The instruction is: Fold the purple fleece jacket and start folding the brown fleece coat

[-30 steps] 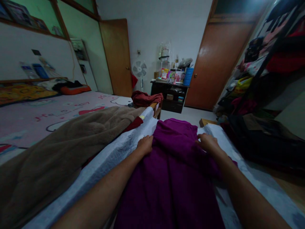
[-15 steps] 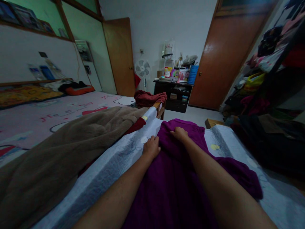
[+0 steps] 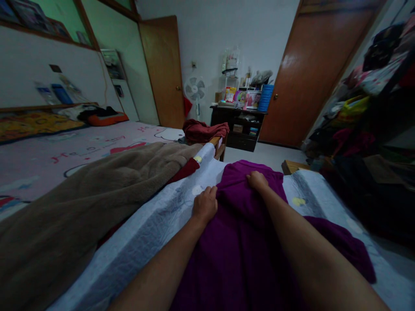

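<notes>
The left hand (image 3: pixel 205 204) and farther right hand (image 3: pixel 258 180) pinched the purple garment (image 3: pixel 231 211), which stretched lengthwise far to near.

Your scene is dim and bluish, with a green cast on the far-left pane (image 3: pixel 63 17) and faint glare on the far door (image 3: pixel 314 82). Shadow swallows detail in the pile (image 3: pixel 372 190) at right and your cloth (image 3: pixel 240 233) nearby. Distortion stretches your edges; the far-left photos (image 3: pixel 32 16) look soft.

Passage runs along the pale sheet (image 3: pixel 147 231), hemmed by the brown blanket (image 3: pixel 90 201) and the left hand (image 3: pixel 205 204).
</notes>
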The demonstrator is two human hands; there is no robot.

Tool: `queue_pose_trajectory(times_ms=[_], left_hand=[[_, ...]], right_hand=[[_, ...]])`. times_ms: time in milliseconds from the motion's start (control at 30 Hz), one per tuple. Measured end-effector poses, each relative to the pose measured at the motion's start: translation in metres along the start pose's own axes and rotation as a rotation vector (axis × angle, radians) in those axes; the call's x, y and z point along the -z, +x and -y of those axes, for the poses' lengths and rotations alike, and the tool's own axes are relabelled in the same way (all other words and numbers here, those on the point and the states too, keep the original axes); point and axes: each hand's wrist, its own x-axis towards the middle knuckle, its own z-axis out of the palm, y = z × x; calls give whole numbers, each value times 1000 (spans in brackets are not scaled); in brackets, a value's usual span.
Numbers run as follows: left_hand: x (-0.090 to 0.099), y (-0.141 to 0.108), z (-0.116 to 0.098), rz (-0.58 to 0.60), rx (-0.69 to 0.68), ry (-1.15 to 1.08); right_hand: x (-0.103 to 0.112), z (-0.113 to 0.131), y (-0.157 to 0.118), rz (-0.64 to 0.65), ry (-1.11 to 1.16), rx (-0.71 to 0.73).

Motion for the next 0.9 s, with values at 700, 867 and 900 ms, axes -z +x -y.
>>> queue_pose_trajectory(times_ms=[700,867,900], left_hand=[[5,43,21,205,-68,-506],[11,89,11,150,138,-651],[11,99,4,162,152,-632]], right_hand=[[2,40,-2,167,378,358],[-2,35,-13,315,577,400],[-3,36,-16,353,587,419]])
